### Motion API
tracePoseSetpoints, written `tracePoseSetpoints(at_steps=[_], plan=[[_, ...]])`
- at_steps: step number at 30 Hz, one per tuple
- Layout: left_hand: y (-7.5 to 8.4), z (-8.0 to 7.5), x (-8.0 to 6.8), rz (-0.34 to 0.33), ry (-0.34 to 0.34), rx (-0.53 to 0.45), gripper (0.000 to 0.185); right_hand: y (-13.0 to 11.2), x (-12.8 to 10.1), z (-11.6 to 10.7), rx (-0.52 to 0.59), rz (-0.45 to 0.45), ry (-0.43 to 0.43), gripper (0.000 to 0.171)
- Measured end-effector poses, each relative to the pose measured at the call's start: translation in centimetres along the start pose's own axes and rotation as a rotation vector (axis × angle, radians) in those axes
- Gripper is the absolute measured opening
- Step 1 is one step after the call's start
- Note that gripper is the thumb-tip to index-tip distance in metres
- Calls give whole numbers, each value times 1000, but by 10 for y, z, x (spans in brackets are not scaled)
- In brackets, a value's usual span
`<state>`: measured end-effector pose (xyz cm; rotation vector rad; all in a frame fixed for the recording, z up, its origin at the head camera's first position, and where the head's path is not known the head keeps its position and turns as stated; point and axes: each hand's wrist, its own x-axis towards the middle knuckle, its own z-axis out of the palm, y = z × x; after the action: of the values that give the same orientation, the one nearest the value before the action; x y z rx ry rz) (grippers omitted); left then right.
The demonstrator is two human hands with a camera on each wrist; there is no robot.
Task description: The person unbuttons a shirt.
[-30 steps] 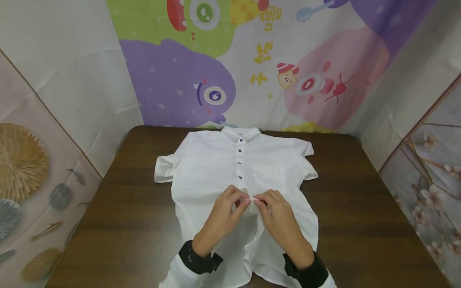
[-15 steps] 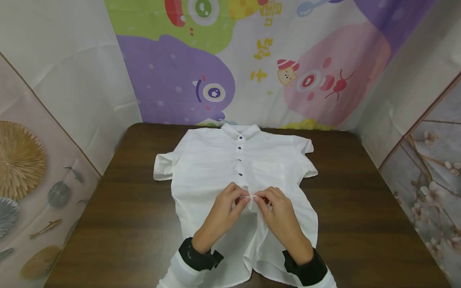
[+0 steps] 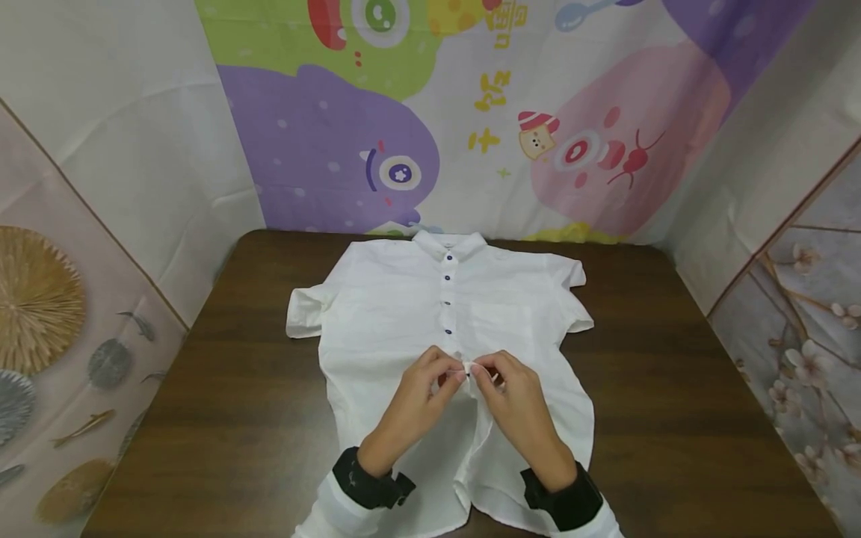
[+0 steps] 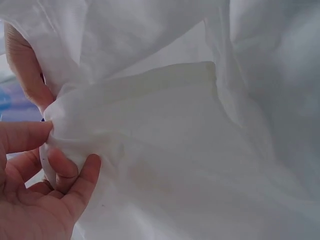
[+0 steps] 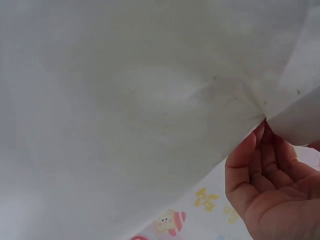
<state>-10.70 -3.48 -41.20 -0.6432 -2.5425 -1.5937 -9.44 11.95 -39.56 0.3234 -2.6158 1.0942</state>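
Both hands pinching the shirt's front edges.
I'm gripping the white shirt [image 3: 403,314] with left hand [image 3: 420,400] and right hand [image 3: 514,407]; thin fabric may be slipping free.

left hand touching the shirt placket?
Touching. The left wrist view shows the left hand pinching a bunched fold of the white shirt between its fingers.

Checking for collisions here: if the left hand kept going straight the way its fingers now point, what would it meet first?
Most likely the right hand. The left hand points toward it, both pinching the white shirt at its front placket, fingertips almost touching. Only a fold of shirt fabric seems to lie between them, though depth is unclear.
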Motion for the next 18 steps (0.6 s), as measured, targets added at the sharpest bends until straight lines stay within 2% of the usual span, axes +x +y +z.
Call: tracePoseSetpoints(at_steps=[7, 11, 18], plan=[[-7, -1, -2, 3, -8, -28, 15, 0, -2, 5, -22, 16, 32, 6], [-11, -1, -3, 31, -16, -41, 15, 1, -1, 5, -40, 6, 45, 6], [-14, -4, -6, 71, -34, -32, 14, 3, -1, -3, -23, 91, 35, 6]])
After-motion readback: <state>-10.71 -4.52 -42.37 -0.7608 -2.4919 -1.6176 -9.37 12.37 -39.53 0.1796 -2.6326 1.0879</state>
